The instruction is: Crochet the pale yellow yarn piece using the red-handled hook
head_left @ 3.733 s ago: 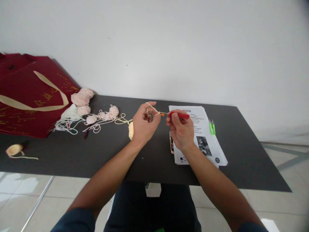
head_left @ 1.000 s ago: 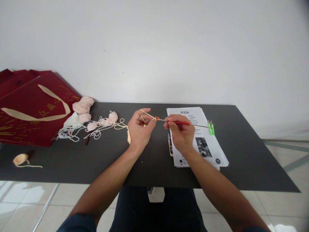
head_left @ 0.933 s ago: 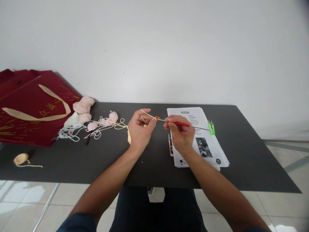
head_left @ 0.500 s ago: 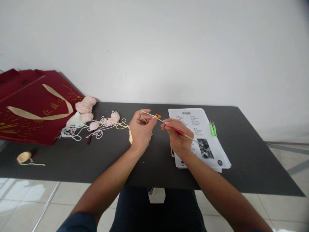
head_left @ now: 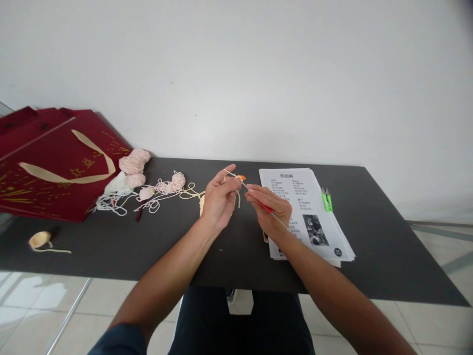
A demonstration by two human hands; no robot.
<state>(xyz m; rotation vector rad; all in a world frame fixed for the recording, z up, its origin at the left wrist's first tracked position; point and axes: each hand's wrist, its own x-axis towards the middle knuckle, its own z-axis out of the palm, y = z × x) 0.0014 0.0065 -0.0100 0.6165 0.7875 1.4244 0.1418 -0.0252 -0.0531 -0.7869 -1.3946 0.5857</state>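
Observation:
Pale yellow yarn runs over the fingers of my left hand, which pinches a small crocheted piece mostly hidden by the fingers. An orange stitch marker shows at the fingertips. My right hand is closed around a crochet hook with a red grip, held like a pen. The hook's tip reaches the work beside the marker. Behind my left wrist, part of a yellow yarn ball shows, with loose loops of yarn trailing from it.
Printed pattern sheets lie right of my hands, with green thread snips on their edge. Pink yarn balls and white yarn lie at left by a red gift bag. A small cream crocheted cup sits at the front left.
My right hand has drawn slightly left and the hook now meets the work closer to the left fingertips. The left index finger is raised more, and a yarn end hangs below.

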